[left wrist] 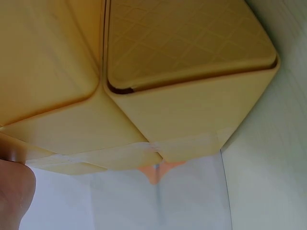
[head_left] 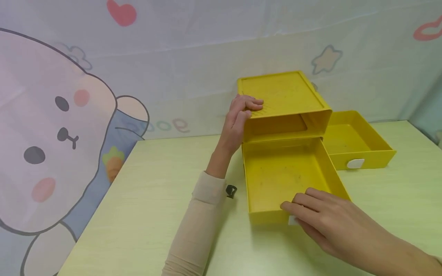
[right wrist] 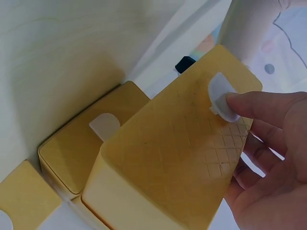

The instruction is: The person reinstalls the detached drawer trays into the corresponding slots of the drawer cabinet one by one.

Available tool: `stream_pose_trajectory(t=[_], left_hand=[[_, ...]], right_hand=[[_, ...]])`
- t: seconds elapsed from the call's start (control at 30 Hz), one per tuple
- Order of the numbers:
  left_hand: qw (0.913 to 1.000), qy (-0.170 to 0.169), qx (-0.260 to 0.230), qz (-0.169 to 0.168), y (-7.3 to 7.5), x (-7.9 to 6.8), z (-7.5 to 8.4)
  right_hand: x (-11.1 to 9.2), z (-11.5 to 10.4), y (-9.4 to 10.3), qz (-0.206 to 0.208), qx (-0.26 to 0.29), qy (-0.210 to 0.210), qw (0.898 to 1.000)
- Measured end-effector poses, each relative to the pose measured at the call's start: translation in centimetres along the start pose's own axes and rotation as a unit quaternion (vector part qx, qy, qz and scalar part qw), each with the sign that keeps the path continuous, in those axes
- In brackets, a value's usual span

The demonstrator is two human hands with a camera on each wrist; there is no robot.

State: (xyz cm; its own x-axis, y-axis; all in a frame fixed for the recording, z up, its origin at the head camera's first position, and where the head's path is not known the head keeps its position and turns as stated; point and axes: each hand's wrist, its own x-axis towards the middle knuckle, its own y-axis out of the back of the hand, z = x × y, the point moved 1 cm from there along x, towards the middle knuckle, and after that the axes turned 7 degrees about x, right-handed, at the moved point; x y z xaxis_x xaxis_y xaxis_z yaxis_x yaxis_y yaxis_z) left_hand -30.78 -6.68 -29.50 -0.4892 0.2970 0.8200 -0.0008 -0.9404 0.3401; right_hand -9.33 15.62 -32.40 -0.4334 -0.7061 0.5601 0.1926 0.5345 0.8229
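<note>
Jutting from the yellow cabinet (head_left: 283, 90), the drawer (head_left: 269, 217) is grasped at its front wall by the right hand (head_left: 328, 220), the thumb set against the white tab (right wrist: 222, 96) and the fingers hooked over the rim. The cabinet's top is touched near its left front corner by the left hand (head_left: 239, 117) (its fingers laid out loosely), while a second drawer (head_left: 374, 159) is seen on the table (head_left: 155, 211), just right of the cabinet.
</note>
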Motion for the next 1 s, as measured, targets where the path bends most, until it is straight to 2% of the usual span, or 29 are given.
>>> stream_pose_trajectory(t=[0.27, 0.47, 0.6, 0.8, 1.0], left_hand=[[1.0, -0.008, 0.002, 0.001, 0.0, 0.3, 0.2], [1.0, 0.005, 0.003, 0.002, -0.1, 0.2, 0.1], [1.0, 0.005, 0.001, 0.001, -0.2, 0.2, 0.1], [1.0, 0.0, 0.004, 0.004, -0.1, 0.3, 0.0], [0.9999, 0.009, 0.01, 0.001, 0.1, 0.1, 0.1]], right_hand=[[0.2, 0.0, 0.0, 0.001, -0.002, -0.021, 1.0], [0.5, 0.2, -0.3, 0.058, -0.021, -0.047, 0.997], [1.0, 0.2, -0.3, 0.078, -0.041, -0.066, 0.994], [1.5, 0.2, -0.3, 0.111, -0.082, -0.043, 0.989], [1.4, 0.2, -0.8, 0.135, -0.09, -0.024, 0.987]])
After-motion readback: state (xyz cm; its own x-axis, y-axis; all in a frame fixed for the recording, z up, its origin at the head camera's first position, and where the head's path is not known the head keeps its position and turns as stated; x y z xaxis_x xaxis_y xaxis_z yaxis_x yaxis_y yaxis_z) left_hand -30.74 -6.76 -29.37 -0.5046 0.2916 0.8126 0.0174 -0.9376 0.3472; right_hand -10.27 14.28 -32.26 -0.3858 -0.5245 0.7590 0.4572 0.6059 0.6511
